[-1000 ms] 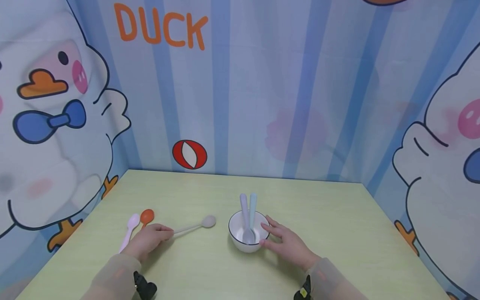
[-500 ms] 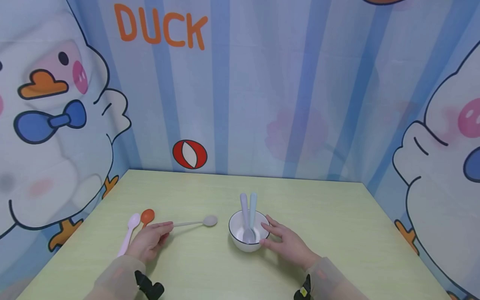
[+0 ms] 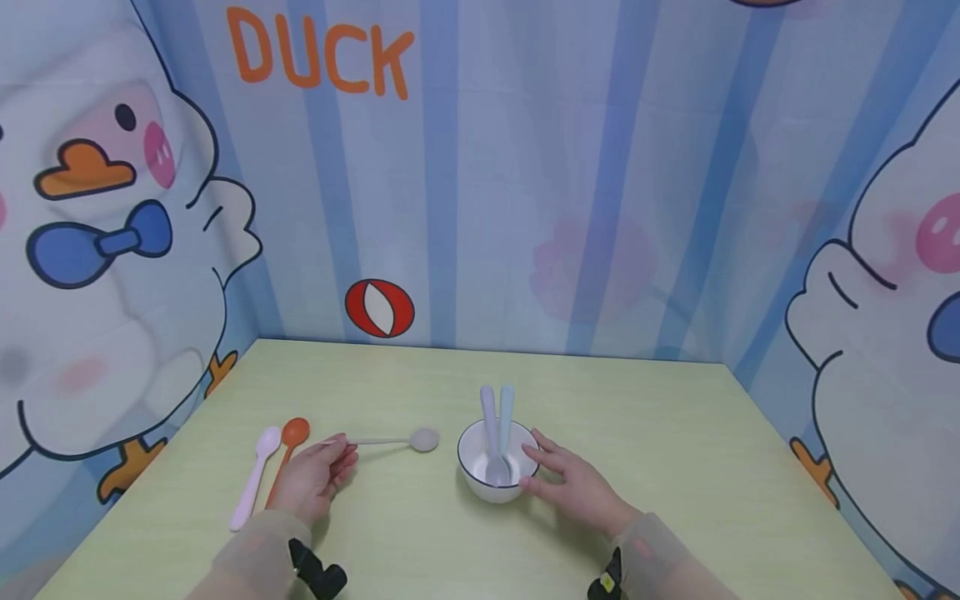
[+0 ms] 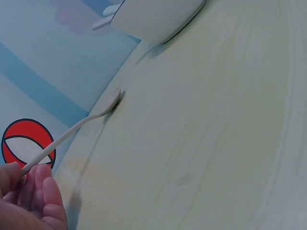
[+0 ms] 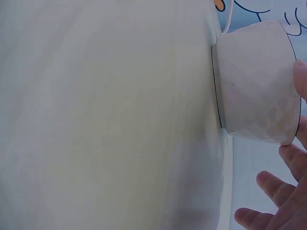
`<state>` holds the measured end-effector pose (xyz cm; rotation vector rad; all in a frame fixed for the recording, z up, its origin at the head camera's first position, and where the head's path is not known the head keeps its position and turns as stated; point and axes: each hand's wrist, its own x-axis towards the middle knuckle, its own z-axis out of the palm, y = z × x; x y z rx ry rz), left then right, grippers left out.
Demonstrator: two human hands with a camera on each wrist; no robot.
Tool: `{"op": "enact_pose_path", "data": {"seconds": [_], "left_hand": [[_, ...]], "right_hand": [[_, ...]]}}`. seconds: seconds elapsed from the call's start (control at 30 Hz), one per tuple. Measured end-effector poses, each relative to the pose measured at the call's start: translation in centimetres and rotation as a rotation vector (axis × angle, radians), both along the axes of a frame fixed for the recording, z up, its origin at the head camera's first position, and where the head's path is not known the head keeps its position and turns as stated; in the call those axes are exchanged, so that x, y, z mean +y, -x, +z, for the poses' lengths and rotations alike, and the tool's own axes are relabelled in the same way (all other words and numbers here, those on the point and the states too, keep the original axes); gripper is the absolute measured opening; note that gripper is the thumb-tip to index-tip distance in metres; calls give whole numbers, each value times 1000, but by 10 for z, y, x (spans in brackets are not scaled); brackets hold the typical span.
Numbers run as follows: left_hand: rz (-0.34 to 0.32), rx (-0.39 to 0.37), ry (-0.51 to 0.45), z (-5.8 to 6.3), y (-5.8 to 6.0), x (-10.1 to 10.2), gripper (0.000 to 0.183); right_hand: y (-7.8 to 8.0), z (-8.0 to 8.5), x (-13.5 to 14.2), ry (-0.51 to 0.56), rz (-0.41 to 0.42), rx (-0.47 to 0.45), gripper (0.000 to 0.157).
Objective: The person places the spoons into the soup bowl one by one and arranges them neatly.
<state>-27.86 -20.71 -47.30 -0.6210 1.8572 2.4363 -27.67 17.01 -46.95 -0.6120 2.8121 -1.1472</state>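
My left hand [image 3: 311, 482] pinches a beige spoon [image 3: 424, 440] by its handle end, and the bowl of the spoon points right. In the left wrist view this spoon [image 4: 67, 133] slants, its tip low at the table and its handle raised. Right of it stands a white bowl with a dark rim [image 3: 489, 493]. Inside lean a lilac spoon [image 3: 489, 417] and a light blue spoon [image 3: 507, 407], handles up over the far rim. My right hand [image 3: 576, 493] rests its spread, nearly straight fingers at the right side of the bowl's rim.
Left of my left hand, a pink spoon [image 3: 253, 479] and an orange spoon [image 3: 296, 432] lie side by side; hand and sleeve overlap the orange handle. The pale table [image 3: 637, 417] ends at a blue striped curtain [image 3: 510, 208] printed with ducks.
My left hand has moved slightly right with the beige spoon, whose handle end has swung away so it lies more level across the view. The right hand and bowl stay put.
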Motion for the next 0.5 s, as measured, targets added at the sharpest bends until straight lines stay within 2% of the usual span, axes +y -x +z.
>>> {"op": "enact_pose_path", "data": {"seconds": [0.33, 0.5], "left_hand": [[19, 5, 64, -1, 3, 5, 43], [17, -3, 73, 3, 6, 4, 44]], "right_hand": [[1, 1, -1, 6, 1, -4, 64], [1, 1, 0, 10, 6, -6, 64]]}}
